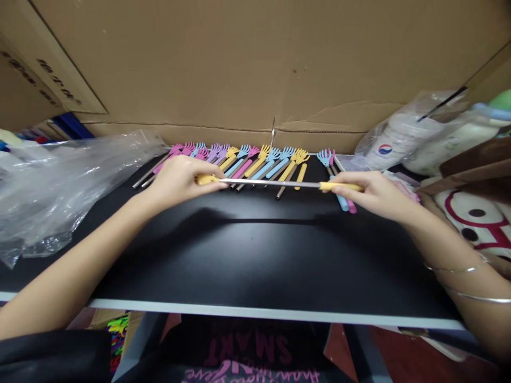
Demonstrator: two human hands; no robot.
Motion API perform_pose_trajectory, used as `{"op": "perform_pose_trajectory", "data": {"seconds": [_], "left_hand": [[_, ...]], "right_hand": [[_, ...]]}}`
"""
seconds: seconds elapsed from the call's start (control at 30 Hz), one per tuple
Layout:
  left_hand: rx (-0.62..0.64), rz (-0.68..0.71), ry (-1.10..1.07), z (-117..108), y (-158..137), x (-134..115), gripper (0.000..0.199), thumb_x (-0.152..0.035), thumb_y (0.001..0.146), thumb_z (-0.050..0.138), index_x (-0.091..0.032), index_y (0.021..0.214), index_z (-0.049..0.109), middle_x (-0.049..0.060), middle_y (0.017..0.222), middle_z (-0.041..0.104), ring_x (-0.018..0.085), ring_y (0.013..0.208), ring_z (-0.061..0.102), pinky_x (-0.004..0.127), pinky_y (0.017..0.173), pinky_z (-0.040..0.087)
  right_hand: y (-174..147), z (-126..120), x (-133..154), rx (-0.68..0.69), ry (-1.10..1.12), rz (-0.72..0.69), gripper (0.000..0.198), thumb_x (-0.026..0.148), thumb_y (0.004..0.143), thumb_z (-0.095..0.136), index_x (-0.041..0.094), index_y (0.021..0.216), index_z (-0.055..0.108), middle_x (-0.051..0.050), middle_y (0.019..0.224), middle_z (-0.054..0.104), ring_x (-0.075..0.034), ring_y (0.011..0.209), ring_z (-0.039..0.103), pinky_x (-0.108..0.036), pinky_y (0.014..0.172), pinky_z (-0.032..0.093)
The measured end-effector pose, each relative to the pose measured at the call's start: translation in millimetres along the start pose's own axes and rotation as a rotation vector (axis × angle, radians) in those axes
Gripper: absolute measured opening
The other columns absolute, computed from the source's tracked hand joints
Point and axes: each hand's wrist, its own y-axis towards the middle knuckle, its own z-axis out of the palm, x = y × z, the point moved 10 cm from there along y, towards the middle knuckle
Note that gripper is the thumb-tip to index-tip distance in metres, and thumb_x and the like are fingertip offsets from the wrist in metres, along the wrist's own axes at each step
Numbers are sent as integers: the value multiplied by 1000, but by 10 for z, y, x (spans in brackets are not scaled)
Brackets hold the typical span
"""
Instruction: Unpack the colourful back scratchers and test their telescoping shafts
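Note:
A yellow back scratcher (271, 183) is stretched level between my two hands above the black table, its metal rod drawn out long. My left hand (175, 183) grips the yellow claw end, which the fingers partly cover. Around the yellow handle at the other end, my right hand (371, 192) is closed. Behind the rod lies a row of back scratcher parts: blue claws (286, 154), pink claws (187, 149) and yellow claws (300, 157) on metal rods, with loose handles such as a yellow one (301, 176). A blue and a pink scratcher (342, 202) lie beside my right hand.
Clear plastic bags (59, 186) spread over the table's left side. At the right stand a bagged cup (403, 138) with a black straw and a plush toy (475, 218). A cardboard wall (255, 64) closes the back. The table's pale front edge (279, 315) runs before me.

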Motion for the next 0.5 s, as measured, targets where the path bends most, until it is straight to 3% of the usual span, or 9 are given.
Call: {"op": "perform_pose_trajectory", "data": {"seconds": [0.1,0.2,0.33,0.5], "left_hand": [[70,104,-72,219,-24,-312,34,-51,87,53,-23,88,72,0,72,71,12,59,59,21,56,32],[50,125,-60,290,-38,-464,30,-47,89,53,-24,88,72,-1,73,72,12,60,61,21,55,33],[-10,128,10,206,-33,-502,26,-45,88,55,-25,88,71,-2,75,72,13,65,63,21,53,30],[52,25,74,83,15,-342,31,-50,87,53,-25,84,71,-1,72,70,13,63,59,22,52,25]], "right_hand": [[3,237,290,49,-121,-97,41,54,90,42,21,90,67,0,61,61,-12,51,51,-25,52,31],[-4,328,417,29,-209,-124,40,52,92,40,22,90,66,2,57,60,-10,48,49,-24,51,29],[-10,282,410,14,-255,-137,39,52,92,40,23,92,65,3,57,59,-10,46,47,-23,51,29],[-20,110,303,73,-240,-119,44,55,93,36,22,94,65,1,60,59,-11,50,49,-24,52,32]]}}
